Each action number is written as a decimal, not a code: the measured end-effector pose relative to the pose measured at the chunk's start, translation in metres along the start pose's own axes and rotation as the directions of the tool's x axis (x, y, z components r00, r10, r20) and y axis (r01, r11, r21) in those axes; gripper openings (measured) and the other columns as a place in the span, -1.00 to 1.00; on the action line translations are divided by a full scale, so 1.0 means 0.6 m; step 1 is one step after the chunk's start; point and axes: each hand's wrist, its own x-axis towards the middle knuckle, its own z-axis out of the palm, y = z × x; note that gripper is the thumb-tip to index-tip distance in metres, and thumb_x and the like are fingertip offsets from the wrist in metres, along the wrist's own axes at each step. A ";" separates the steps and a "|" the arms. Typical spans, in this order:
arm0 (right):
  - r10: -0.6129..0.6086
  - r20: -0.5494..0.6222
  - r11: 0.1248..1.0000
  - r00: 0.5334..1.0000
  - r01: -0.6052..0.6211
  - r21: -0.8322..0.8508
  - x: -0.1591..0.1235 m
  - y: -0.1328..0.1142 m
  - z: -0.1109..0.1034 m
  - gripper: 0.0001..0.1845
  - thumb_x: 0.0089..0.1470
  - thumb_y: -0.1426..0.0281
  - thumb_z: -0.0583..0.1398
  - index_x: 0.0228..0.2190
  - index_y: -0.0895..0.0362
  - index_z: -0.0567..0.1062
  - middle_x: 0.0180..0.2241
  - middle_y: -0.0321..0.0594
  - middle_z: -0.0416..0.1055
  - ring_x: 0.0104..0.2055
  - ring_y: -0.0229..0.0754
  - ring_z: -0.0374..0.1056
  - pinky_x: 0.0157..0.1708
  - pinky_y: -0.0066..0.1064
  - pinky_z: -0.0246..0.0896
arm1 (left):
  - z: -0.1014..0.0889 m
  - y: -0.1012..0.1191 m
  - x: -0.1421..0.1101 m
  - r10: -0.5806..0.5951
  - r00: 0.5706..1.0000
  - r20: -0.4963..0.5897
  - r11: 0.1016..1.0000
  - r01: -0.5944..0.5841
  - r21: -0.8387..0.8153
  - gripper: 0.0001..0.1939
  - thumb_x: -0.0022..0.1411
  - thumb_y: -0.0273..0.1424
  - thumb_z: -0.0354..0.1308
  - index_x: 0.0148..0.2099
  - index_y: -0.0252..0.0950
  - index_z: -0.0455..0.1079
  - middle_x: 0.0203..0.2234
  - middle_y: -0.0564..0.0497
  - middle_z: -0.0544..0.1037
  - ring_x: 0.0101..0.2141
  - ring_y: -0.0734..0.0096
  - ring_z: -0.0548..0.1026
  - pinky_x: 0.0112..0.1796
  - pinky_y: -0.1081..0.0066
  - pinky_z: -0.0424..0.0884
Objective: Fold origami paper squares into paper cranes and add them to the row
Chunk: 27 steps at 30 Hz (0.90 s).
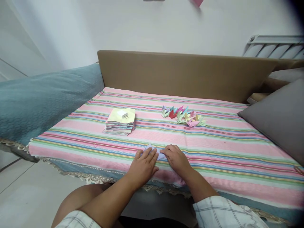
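A small lilac sheet of origami paper, partly folded, lies on the striped cloth close to the near edge. My left hand rests flat over its left part, fingers stretched out and pressing it down. At the paper's right end my right hand has its fingers closed in a pinch on the corner. My hands cover much of the paper, so its full shape is hidden. Beyond them stand several folded paper cranes in many colours. To the left is a stack of square coloured paper, with a small white object on top.
The pink striped cloth covers the sofa seat. A brown backrest closes off the far side, a blue-covered armrest the left. A grey cushion leans at the right. Lace trim hangs along the front edge.
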 end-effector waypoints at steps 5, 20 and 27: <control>0.014 -0.011 0.993 1.000 -0.012 0.116 -0.001 0.010 0.000 -0.73 0.16 0.47 0.04 -0.20 0.04 0.50 -0.26 -0.17 0.39 -0.19 -0.14 0.25 -0.17 -0.31 0.22 | 0.004 -0.003 -0.010 0.032 0.999 0.032 0.999 -0.033 0.031 -0.35 0.18 -0.01 -0.01 0.23 -0.22 0.11 0.18 -0.11 0.22 0.20 0.13 0.08 0.08 0.13 0.07; -0.005 -0.021 0.985 1.000 0.008 0.170 -0.005 0.011 0.000 -0.81 0.13 0.39 0.10 -0.24 0.10 0.49 -0.27 -0.16 0.42 -0.18 -0.13 0.27 -0.15 -0.25 0.21 | 0.006 -0.008 -0.014 0.034 0.995 0.097 0.999 -0.035 0.004 -0.25 0.14 0.07 -0.03 0.27 -0.21 0.02 0.21 -0.13 0.16 0.22 0.08 0.01 0.14 -0.04 -0.11; 0.021 -0.031 0.984 0.999 -0.015 0.176 -0.009 0.015 -0.003 -0.84 0.08 0.39 0.16 -0.26 0.09 0.50 -0.30 -0.17 0.39 -0.22 -0.13 0.27 -0.19 -0.25 0.22 | 0.016 -0.007 -0.020 0.048 0.991 0.126 0.998 -0.044 -0.039 -0.24 0.13 0.05 0.01 0.30 -0.05 -0.10 0.28 -0.07 -0.04 0.25 0.01 -0.11 0.11 -0.22 -0.22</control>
